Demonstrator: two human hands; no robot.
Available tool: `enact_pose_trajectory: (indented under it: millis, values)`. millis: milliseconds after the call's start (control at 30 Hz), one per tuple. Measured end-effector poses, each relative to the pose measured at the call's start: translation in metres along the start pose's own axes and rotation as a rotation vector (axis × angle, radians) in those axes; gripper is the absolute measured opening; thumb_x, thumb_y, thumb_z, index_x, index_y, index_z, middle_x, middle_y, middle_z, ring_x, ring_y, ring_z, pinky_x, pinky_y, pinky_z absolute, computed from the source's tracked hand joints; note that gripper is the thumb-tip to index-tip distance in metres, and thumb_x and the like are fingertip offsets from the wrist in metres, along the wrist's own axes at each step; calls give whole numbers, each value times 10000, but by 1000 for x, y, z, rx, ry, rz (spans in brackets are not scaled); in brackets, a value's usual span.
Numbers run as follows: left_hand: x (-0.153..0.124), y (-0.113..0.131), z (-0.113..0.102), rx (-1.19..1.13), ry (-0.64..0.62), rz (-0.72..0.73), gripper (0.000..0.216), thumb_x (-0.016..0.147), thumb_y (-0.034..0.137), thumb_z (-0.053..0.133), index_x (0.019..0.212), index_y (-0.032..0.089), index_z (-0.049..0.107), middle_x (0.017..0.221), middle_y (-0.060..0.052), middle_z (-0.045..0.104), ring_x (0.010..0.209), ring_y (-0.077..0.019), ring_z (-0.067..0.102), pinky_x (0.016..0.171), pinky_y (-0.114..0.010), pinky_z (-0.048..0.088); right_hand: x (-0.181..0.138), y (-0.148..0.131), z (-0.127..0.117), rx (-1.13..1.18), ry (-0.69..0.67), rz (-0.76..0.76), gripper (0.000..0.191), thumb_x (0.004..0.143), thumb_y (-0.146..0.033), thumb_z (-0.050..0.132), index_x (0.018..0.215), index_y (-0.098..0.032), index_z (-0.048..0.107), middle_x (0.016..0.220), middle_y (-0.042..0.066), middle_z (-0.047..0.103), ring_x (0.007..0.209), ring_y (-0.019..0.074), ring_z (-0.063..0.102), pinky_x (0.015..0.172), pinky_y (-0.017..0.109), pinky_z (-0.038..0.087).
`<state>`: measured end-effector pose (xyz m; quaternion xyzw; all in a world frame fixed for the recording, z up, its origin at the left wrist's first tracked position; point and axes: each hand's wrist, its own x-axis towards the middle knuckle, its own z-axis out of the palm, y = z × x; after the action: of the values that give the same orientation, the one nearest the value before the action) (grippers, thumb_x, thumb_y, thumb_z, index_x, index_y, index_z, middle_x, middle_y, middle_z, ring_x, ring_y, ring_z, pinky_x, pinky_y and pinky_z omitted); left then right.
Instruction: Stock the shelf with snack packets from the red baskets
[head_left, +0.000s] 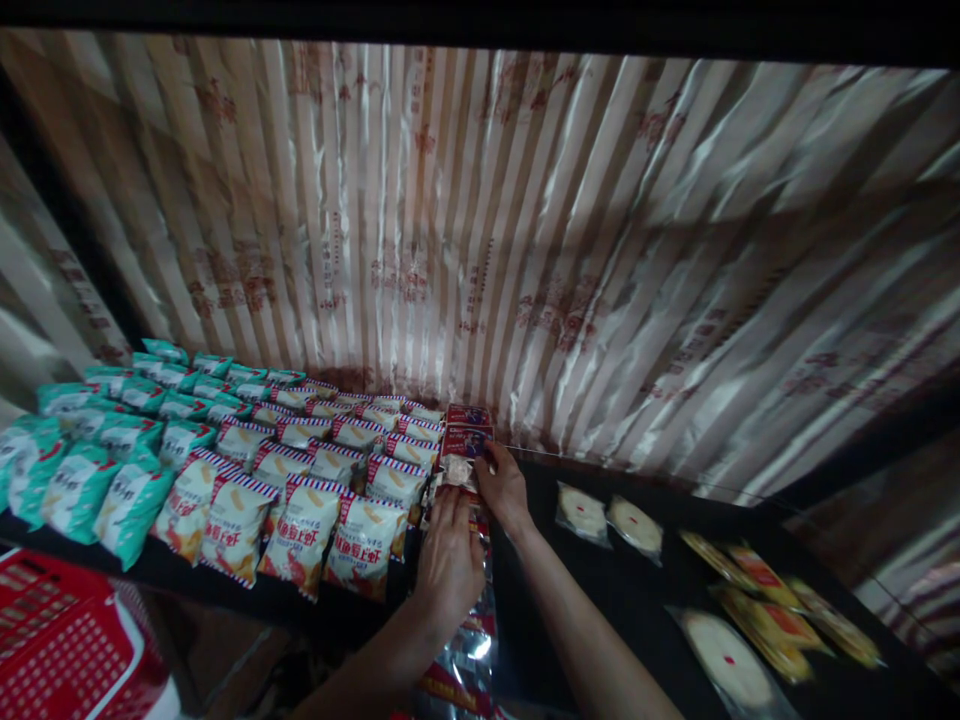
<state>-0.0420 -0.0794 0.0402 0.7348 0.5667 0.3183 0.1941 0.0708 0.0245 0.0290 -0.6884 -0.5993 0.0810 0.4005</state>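
A strip of joined snack packets (459, 648), dark red and blue at the top and shiny silver lower down, runs from the back of the black shelf over its front edge. My left hand (452, 555) is on the middle of this strip, fingers together and closed over it, the thumb mostly hidden. Farther up, my right hand (501, 488) pinches the strip's right edge between thumb and fingers. Just left of my hands stand rows of cream snack bags (367, 540) with striped tops.
Teal snack bags (135, 505) fill the shelf's left end. On the right lie round white packaged cakes (726, 660) and yellow packets (772, 610). A red basket (67, 640) is below left. Striped foil sheeting (480, 230) covers the back behind the black shelf (540, 590).
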Motion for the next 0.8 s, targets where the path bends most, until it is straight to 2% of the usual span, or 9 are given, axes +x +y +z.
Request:
enact_pose_trajectory:
  millis: [100, 300, 600, 800]
  values:
    - [1, -1, 1, 8, -2, -7, 513, 779, 101, 376, 1286, 35, 427, 1378, -175, 413, 1320, -268, 309, 1098, -451, 284, 2, 1, 3, 31, -18, 64, 397, 738, -266, 473, 1086, -133, 611, 1152, 123, 610, 1080, 218, 556, 947, 340, 415]
    - [2, -4, 5, -3, 39, 12, 524, 762, 85, 385, 1283, 51, 431, 1362, -161, 438, 1311, -258, 328, 1095, -444, 294, 3, 0, 1, 65, -49, 86, 427, 750, -273, 443, 1110, -101, 593, 1092, 132, 639, 978, 208, 603, 899, 323, 450]
    - [3, -6, 6, 6, 48, 20, 487, 775, 98, 393, 1254, 51, 468, 1343, -168, 457, 1294, -265, 355, 1089, -445, 306, 3, 2, 0, 111, -36, 100, 428, 740, -265, 447, 1123, -140, 592, 1074, 106, 653, 976, 206, 606, 909, 336, 441]
    - [3, -7, 7, 24, 79, 60, 469, 778, 93, 389, 1234, 48, 487, 1335, -166, 469, 1292, -268, 357, 1077, -453, 329, -3, 3, -11, 135, -35, 121, 466, 739, -329, 431, 1127, -120, 582, 1133, 139, 619, 1037, 239, 575, 927, 388, 425]
